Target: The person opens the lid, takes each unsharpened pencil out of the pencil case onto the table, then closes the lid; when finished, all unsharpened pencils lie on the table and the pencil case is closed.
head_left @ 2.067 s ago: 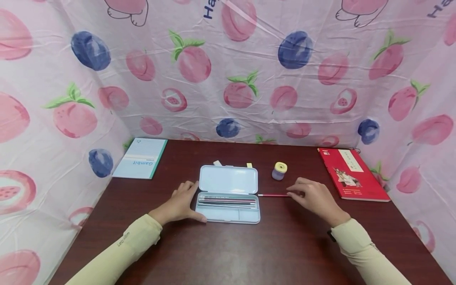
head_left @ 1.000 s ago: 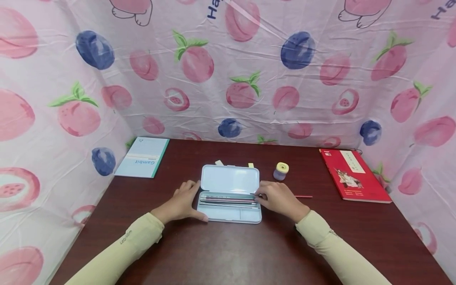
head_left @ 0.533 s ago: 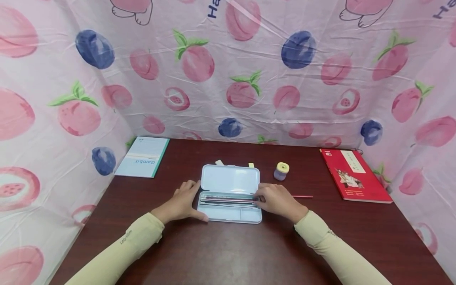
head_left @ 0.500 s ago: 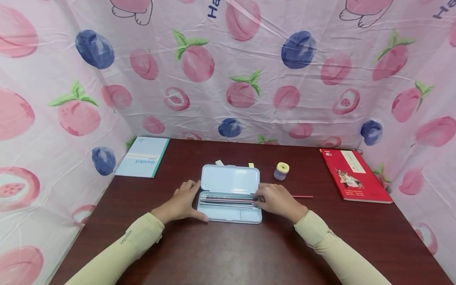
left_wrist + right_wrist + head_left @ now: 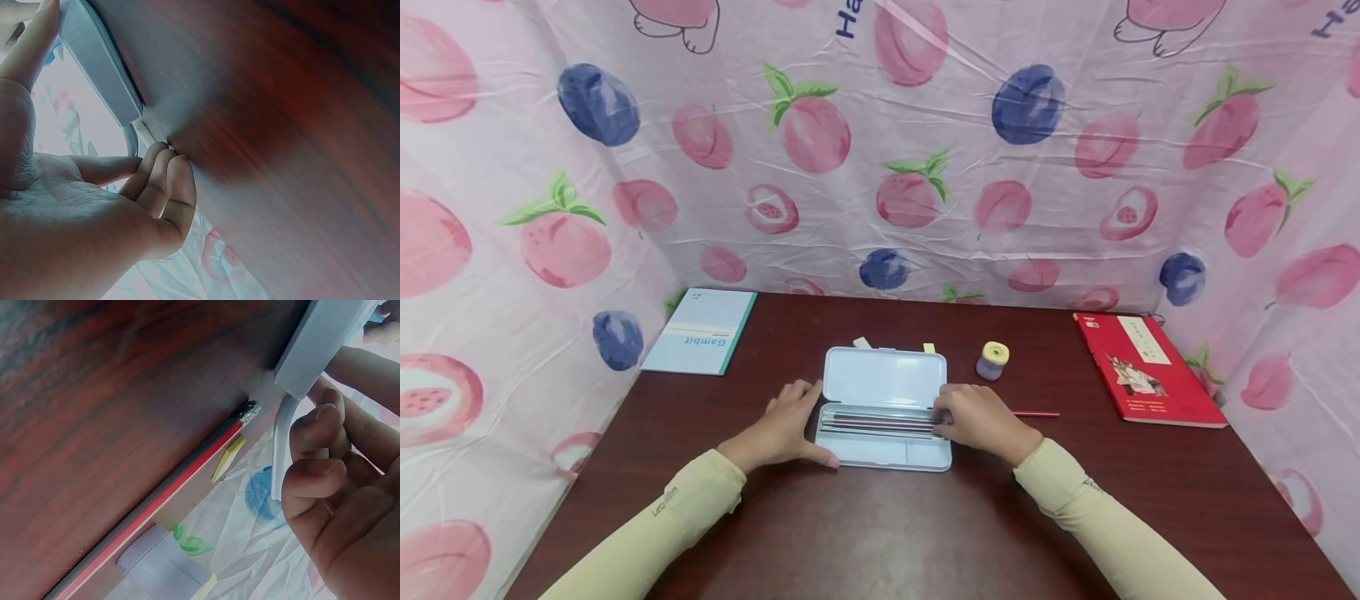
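In the head view, the pale blue pencil case (image 5: 861, 451) lies on the desk (image 5: 880, 533) between the two hands, with its lid folded back toward 12 o'clock. The pencils (image 5: 880, 423) inside have their long axis from 9 to 3 o'clock, and the right hand (image 5: 981, 419) is the nearer one: its fingers (image 5: 315, 481) are bent at their 3 o'clock end, so the pencils extend from them toward 9 o'clock. Whether these fingers pinch a pencil, I cannot tell, because the tips are hidden. The left hand (image 5: 778, 425) rests at the 9 o'clock end of the case, its fingers relaxed and its thumb spread toward the 7 o'clock corner. One red pencil (image 5: 1037, 414) lies outside, at 3 o'clock from the right hand, with nearly the same axis; the right wrist view shows its silver end just beside the case.
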### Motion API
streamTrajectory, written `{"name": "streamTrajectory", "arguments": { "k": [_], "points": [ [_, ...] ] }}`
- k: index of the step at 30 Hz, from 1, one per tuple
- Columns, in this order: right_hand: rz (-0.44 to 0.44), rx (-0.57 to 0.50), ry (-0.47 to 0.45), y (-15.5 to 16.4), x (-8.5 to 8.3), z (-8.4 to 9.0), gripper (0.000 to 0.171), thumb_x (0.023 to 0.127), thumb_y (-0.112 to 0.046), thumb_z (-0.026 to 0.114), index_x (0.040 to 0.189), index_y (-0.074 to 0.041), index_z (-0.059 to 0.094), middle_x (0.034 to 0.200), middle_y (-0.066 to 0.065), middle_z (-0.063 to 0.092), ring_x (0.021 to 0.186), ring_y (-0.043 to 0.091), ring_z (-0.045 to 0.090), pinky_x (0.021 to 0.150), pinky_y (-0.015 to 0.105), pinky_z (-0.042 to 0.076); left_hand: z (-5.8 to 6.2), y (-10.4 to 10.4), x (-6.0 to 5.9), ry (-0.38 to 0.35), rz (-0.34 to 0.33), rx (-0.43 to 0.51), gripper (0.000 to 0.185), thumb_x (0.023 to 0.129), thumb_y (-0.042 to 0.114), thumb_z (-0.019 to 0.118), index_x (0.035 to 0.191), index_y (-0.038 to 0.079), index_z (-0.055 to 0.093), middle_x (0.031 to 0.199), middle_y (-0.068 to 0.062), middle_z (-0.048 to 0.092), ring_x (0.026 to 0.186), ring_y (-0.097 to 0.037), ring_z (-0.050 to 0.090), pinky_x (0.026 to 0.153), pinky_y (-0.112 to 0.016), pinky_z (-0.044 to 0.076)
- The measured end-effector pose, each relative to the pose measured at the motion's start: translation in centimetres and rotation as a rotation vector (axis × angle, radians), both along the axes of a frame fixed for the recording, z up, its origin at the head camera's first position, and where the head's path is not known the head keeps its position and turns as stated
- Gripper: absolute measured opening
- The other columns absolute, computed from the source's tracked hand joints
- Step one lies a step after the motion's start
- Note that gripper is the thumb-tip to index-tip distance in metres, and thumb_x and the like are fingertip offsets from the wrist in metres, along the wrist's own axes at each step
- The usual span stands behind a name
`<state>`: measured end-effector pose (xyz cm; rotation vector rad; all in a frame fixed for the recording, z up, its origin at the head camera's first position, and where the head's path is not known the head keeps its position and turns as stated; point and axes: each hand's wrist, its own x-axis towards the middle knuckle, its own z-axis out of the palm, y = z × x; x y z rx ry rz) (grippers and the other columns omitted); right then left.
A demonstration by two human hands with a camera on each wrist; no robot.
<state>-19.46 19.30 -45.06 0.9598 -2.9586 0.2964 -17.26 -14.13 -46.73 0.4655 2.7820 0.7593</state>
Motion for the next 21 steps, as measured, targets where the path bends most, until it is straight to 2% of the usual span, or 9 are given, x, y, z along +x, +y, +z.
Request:
{"name": "streamTrajectory", "arguments": {
  "k": [6,13,21],
  "points": [
    [0.005,-0.009,0.036,0.05,0.28,-0.03,0.012,0.081,-0.019,0.094,0.088,-0.017,0.084,0.078,-0.006,0.069,0.065,0.003,0.052,0.064,0.022,0.050,0.03,-0.01,-0.04,0.003,0.001,0.003,0.139,0.065,0.060,0.099,0.167,-0.002,0.027,0.154,-0.021,0.045,0.136,-0.032,0.043,0.114,-0.054,0.040],
    [0.028,-0.018,0.107,0.20,0.56,-0.29,0.012,0.081,-0.019,0.094,0.088,-0.017,0.084,0.082,-0.006,0.073,0.068,0.004,0.061,0.065,0.024,0.054,0.00,-0.01,-0.05,0.005,0.000,0.009,0.139,0.065,0.059,0.099,0.167,-0.002,0.027,0.154,-0.020,0.045,0.135,-0.032,0.042,0.113,-0.054,0.040],
    [0.023,-0.015,0.123,0.23,0.78,-0.47,0.013,0.082,-0.020,0.094,0.091,-0.018,0.085,0.084,-0.005,0.075,0.069,0.005,0.063,0.066,0.024,0.055,-0.08,0.03,0.00,0.005,0.003,0.010,0.138,0.066,0.059,0.099,0.167,-0.002,0.027,0.153,-0.020,0.045,0.135,-0.032,0.042,0.113,-0.054,0.040]
  ]
}}
